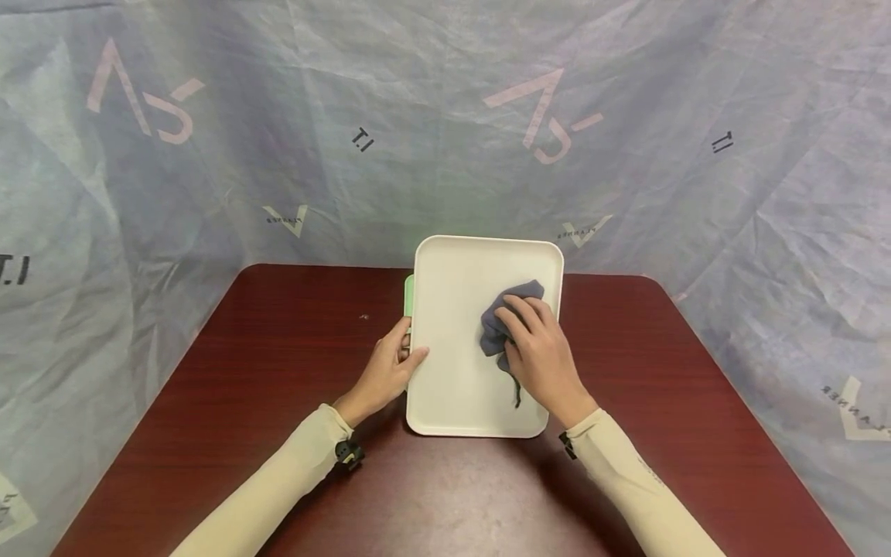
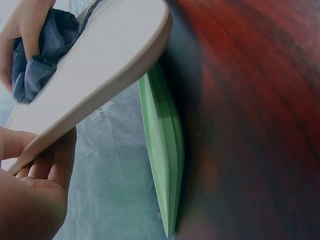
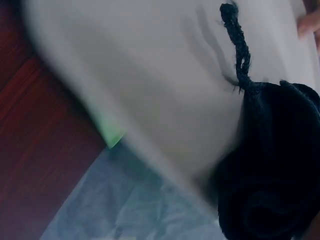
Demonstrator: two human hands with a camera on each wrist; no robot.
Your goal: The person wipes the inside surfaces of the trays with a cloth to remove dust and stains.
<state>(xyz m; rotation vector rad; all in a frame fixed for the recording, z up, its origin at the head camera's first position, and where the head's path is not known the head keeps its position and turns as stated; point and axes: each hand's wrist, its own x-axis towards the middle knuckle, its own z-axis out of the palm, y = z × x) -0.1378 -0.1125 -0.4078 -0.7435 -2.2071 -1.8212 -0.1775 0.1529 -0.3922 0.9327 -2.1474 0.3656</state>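
Note:
A white rectangular tray (image 1: 452,387) with rounded corners and a low rim is held up off the table, tilted. My left hand (image 1: 384,370) grips its left edge, thumb on the front face and fingers behind, as the left wrist view also shows. In my right hand (image 1: 546,360) is a bunched dark blue-grey cloth (image 1: 496,329), pressed against the right half of the tray's face. A dark cord loop (image 3: 240,50) hangs from the cloth over the tray. Behind the tray, a green flat item (image 2: 162,150) lies on the table, mostly hidden in the head view.
The dark red wooden table (image 1: 299,333) extends to both sides of the tray. A grey printed sheet (image 1: 431,155) hangs behind the table and along both sides. A small speck (image 1: 364,316) lies on the table left of the tray.

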